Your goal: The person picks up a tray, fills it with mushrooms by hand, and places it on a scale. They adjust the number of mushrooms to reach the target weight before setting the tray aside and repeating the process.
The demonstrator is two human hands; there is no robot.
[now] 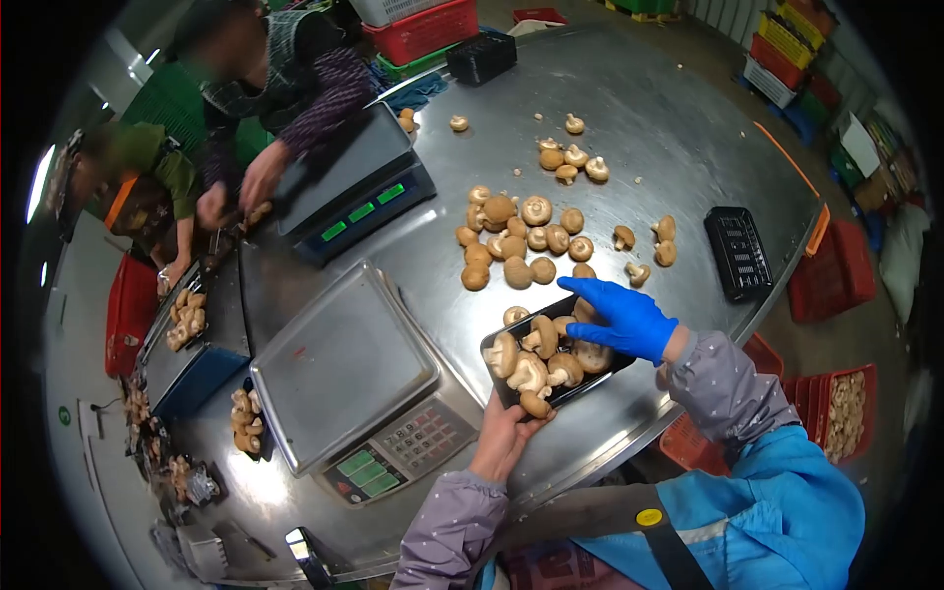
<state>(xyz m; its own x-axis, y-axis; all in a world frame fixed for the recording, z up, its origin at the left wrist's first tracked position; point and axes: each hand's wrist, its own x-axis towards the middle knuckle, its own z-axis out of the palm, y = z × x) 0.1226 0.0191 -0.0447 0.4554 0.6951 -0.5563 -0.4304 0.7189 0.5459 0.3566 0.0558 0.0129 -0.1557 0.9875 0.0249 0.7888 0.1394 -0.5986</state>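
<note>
A black plastic tray [596, 382] filled with brown mushrooms [529, 372] is in front of me, beside the scale. My left hand [504, 439], bare, grips its near left corner, fingers closed around the end and close to a mushroom at the rim. Over the tray's right end is my right hand [623, 319] in a blue glove. Its fingers are stretched out and the thumb is apart, right at the mushrooms there. Just beyond the tray lies a loose heap of mushrooms [517, 272] on the metal table [649, 128].
A digital scale [344, 359] stands left of the tray, a second scale [344, 167] behind it. An upturned black tray [739, 254] lies at right. Two people work across the table, one with a hand [264, 175] near the far scale. Red crates [836, 408] stand beyond the right edge.
</note>
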